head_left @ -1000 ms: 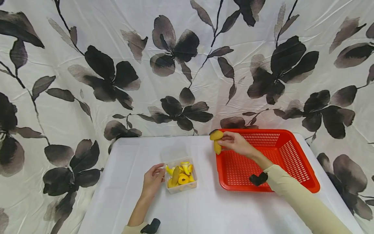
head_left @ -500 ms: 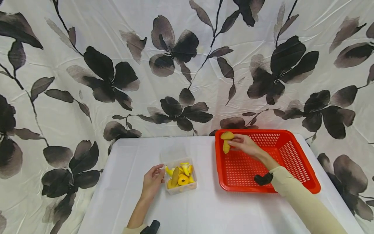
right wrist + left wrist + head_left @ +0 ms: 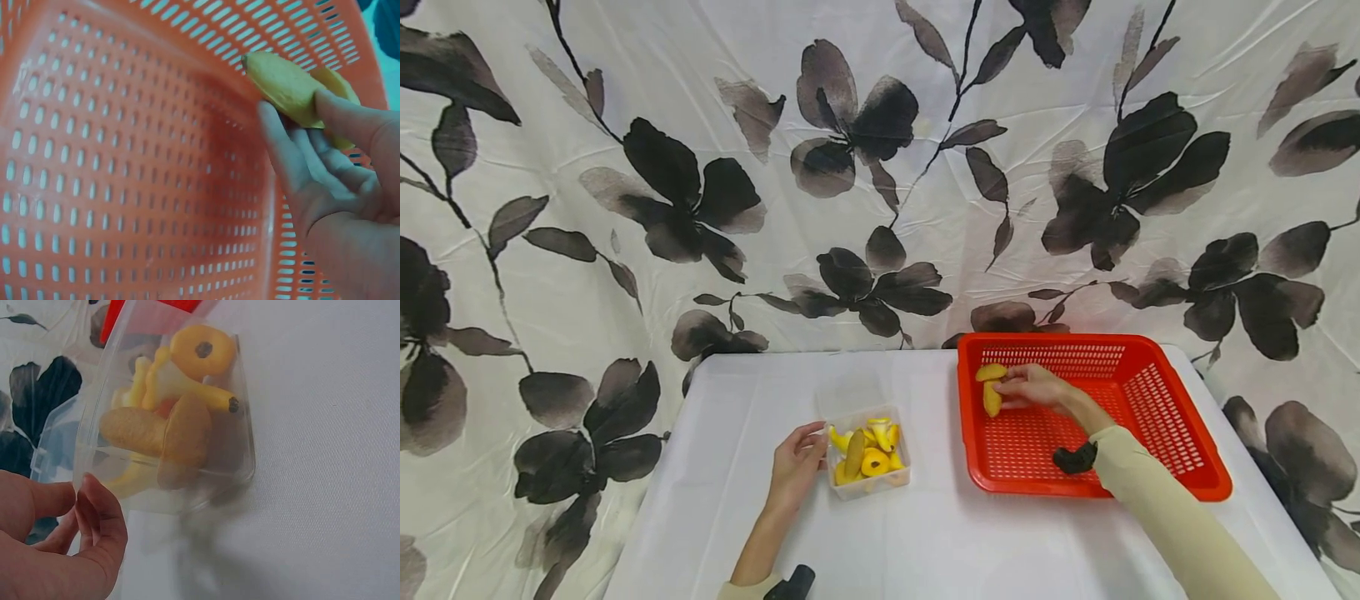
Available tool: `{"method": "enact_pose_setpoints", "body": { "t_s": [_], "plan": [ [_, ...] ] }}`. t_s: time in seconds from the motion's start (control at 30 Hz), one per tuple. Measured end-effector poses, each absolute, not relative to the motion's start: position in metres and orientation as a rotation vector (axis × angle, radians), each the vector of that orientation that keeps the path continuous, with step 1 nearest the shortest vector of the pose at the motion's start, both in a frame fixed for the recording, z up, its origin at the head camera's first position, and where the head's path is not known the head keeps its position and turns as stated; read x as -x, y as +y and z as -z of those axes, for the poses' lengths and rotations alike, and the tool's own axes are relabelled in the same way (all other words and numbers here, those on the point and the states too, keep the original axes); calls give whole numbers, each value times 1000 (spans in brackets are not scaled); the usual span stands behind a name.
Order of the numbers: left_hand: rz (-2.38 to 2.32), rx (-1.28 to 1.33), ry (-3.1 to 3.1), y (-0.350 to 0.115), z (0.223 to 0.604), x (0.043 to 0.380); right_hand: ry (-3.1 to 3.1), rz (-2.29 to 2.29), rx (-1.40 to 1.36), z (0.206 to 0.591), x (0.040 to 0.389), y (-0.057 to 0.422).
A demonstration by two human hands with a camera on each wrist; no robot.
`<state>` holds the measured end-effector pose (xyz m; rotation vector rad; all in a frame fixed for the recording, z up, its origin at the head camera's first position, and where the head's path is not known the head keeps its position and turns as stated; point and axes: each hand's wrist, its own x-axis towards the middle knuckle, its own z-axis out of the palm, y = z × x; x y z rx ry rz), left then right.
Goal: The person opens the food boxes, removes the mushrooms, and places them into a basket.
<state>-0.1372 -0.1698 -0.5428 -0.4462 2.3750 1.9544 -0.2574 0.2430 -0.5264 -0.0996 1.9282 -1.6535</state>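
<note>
My right hand (image 3: 1037, 390) holds a yellow mushroom (image 3: 992, 398) by its stem, inside the red basket (image 3: 973, 454) near its left wall. In the right wrist view, thumb and fingers pinch the mushroom (image 3: 284, 84), its cap partly hidden behind the stem. My left hand (image 3: 797, 467) is at the left side of a clear plastic box (image 3: 871, 487); in the left wrist view, thumb and fingertips pinch the box's rim. Among the yellow pieces in the box lie another mushroom (image 3: 184, 440) and a ring-like piece with a dark centre (image 3: 203, 350).
The box's clear lid (image 3: 850, 393) lies folded back behind it. Both containers stand on a white-covered table (image 3: 925, 542), the box left of the basket. A floral cloth (image 3: 850, 200) hangs at the table's far edge.
My right hand has carried the mushroom from over the basket's left rim rightward and down into the basket. The left hand has stayed at the box.
</note>
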Motion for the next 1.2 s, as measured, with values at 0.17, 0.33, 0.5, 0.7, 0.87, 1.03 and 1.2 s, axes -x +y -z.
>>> {"method": "enact_pose_setpoints", "body": {
  "t_s": [0.17,0.33,0.5,0.7,0.87,1.03,1.2],
  "plan": [
    [-1958,433,2379,-170,543,137,1965,1570,54,533,259,243],
    [-1972,431,2379,-168,544,138,2018,1531,12,538,256,243],
    [-1973,434,2376,-167,543,139,2118,1470,12,536,252,242],
    [-1962,453,2380,-168,542,137,2204,1364,61,538,256,248],
    [-1950,456,2382,-169,542,137,2273,1330,24,510,244,238],
    [-1959,452,2385,-168,541,137,2289,1382,48,496,239,233],
    [-1983,441,2372,-168,540,137,2354,1379,53,485,239,225]
  ]
}}
